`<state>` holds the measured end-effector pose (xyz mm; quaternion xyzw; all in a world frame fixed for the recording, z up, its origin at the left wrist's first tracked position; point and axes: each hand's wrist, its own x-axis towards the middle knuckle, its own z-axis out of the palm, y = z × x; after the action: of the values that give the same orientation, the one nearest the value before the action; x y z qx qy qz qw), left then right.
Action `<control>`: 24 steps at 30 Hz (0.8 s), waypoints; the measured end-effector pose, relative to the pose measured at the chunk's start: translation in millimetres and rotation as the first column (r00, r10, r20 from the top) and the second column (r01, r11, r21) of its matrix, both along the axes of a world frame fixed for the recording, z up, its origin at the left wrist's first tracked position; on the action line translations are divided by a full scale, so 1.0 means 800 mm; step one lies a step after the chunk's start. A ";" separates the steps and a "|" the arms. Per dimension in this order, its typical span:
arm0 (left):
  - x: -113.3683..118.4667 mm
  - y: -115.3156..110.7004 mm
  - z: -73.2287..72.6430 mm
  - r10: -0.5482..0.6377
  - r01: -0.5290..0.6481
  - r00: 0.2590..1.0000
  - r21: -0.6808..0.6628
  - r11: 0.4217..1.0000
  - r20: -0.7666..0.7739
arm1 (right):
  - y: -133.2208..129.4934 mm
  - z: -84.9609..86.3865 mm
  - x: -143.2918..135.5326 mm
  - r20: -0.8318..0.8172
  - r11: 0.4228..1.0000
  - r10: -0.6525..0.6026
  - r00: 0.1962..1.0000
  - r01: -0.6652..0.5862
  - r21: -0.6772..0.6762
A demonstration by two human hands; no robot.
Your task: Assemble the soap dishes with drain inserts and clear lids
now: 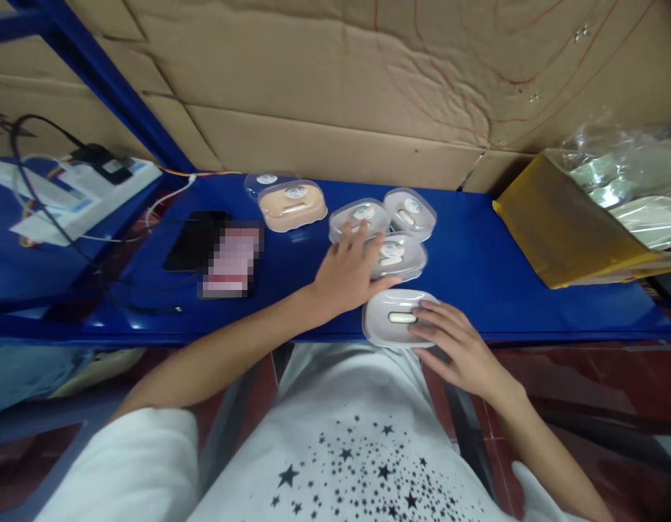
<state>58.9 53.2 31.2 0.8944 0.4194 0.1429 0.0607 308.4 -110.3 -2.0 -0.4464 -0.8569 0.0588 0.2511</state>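
Containers (pixel 403 270): 5, on blue desk (pixel 466 239). Phone (pixel 232 259) 9 o'clock from left hand (pixel 343 274); peach container (pixel 292 210) at its 11. Left fingers spread over 2 grey ones, nothing seen gripped. Nearest container (pixel 379 319) at its 4; right hand (pixel 458 349) on that one's 3 o'clock end, fingers slightly bent; cannot tell if gripping.

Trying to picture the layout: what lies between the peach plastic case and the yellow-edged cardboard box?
In the head view, three clear-lidded, pale-grey plastic cases, partly covered by the left hand, then blue tabletop.
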 end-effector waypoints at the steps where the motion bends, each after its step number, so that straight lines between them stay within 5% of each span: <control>1: 0.018 0.010 0.004 -0.037 0.037 0.999 -0.030 0.999 0.003 | 0.002 -0.001 -0.007 0.020 1.000 -0.007 1.000 0.006 0.017; 4: 0.049 0.040 0.014 -0.169 0.183 0.981 -0.170 0.968 0.097 | 0.018 0.000 -0.023 0.061 0.998 -0.036 0.997 0.033 0.050; 6: 0.046 0.059 0.022 -0.216 0.240 0.954 -0.097 0.966 0.207 | 0.034 0.004 -0.029 0.075 0.998 -0.045 0.996 0.040 0.055; 10: -0.025 0.111 0.042 -0.114 0.095 0.980 0.122 0.988 0.161 | 0.066 0.011 -0.035 0.142 0.997 -0.049 0.989 0.039 0.068; 13: -0.108 0.175 0.056 0.170 -0.169 0.985 0.025 0.985 -0.041 | 0.088 0.010 -0.038 0.133 0.997 -0.034 0.991 0.024 0.073; 17: -0.191 0.251 0.061 0.209 -0.224 0.969 -0.118 0.967 -0.129 | 0.113 0.003 -0.042 0.098 0.999 0.025 0.995 -0.029 0.039; 24: -0.216 0.306 0.046 0.167 -0.194 0.978 -0.246 0.950 -0.128 | 0.141 0.008 -0.016 -0.047 0.991 0.071 0.996 -0.076 -0.109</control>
<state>-113.8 297.8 68.3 0.8431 0.5171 0.0448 0.1404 295.5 2.2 4.3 -0.4264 -0.8626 0.1250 0.2420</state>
